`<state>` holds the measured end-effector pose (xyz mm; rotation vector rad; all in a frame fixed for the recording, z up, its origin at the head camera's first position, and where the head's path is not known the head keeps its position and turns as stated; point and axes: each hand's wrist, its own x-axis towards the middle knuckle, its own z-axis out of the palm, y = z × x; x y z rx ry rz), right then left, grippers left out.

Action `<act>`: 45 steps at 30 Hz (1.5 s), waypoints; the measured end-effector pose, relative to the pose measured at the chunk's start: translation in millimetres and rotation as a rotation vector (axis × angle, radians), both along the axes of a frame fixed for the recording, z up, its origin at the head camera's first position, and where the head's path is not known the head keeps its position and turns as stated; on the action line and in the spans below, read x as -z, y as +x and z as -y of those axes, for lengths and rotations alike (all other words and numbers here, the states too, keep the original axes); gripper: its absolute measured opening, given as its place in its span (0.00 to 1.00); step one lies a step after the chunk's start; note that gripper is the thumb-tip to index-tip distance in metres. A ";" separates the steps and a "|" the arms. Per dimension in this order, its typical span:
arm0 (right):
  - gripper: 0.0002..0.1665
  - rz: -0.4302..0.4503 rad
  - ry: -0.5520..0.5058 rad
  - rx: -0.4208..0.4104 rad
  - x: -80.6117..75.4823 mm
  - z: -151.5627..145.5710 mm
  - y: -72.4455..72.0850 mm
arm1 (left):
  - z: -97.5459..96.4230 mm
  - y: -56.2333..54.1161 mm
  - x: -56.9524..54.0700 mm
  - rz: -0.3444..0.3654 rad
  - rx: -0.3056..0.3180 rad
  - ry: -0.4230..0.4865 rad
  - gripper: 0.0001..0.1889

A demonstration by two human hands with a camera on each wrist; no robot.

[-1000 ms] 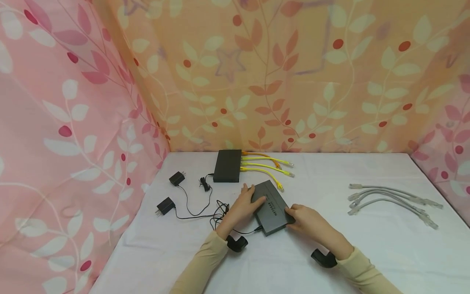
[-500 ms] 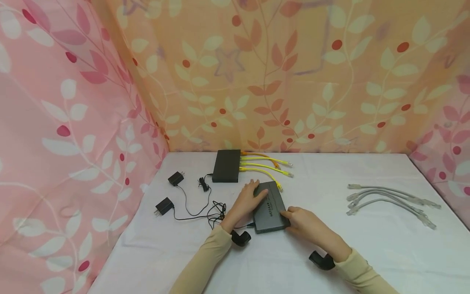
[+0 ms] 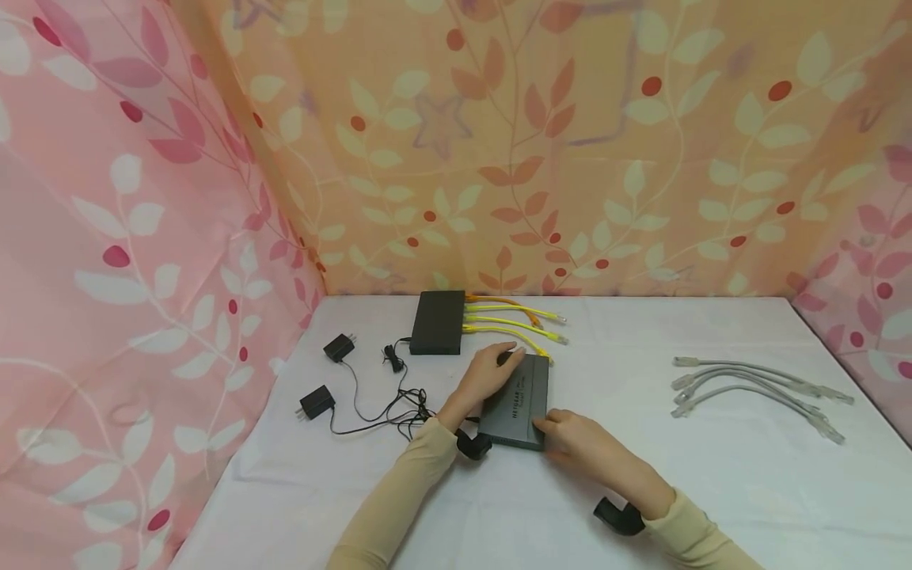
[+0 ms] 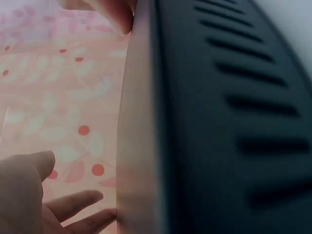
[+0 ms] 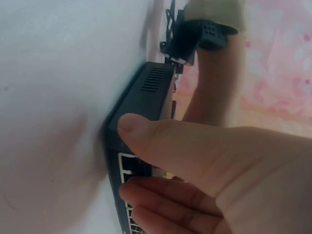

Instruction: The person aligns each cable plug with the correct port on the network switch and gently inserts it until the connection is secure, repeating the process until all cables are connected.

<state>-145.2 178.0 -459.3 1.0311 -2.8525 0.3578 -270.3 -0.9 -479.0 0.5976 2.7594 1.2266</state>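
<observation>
A grey NETGEAR network switch (image 3: pixel 518 408) lies on the white-covered table with its lettering sideways. My left hand (image 3: pixel 484 372) touches its far left part, thumb over the top; in the left wrist view the fingers (image 4: pixel 78 207) are loosely spread, one tip at the casing's edge. My right hand (image 3: pixel 580 443) holds the near right corner. In the right wrist view the thumb (image 5: pixel 146 136) presses the vented side, and the curled fingers lie along the row of ports (image 5: pixel 127 163). A black power cord enters the switch's left side, partly hidden behind the left wrist.
Behind stands a black box (image 3: pixel 437 323) with yellow cables (image 3: pixel 509 329) and an orange cable plugged in. Two black power adapters (image 3: pixel 316 402) lie left, cords tangled (image 3: pixel 409 408). Several grey network cables (image 3: pixel 755 388) lie right. Patterned cloth (image 3: pixel 606 158) hangs behind the table.
The switch has turned anticlockwise until nearly square to the table and shifted slightly left. Both hands have moved with it, the left fingers coming over its far edge.
</observation>
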 end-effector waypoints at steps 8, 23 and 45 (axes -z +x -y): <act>0.28 -0.005 -0.031 -0.021 4.1 3.7 2.6 | -7.7 -9.3 -3.9 0.040 0.060 -0.015 0.31; 0.37 0.055 -0.098 -0.055 10.8 -0.2 5.2 | -22.8 -20.3 -8.9 0.029 0.158 -0.061 0.29; 0.36 0.201 -0.122 -0.149 9.4 -8.9 -7.9 | -12.5 -15.9 -3.0 -0.023 0.392 -0.470 0.36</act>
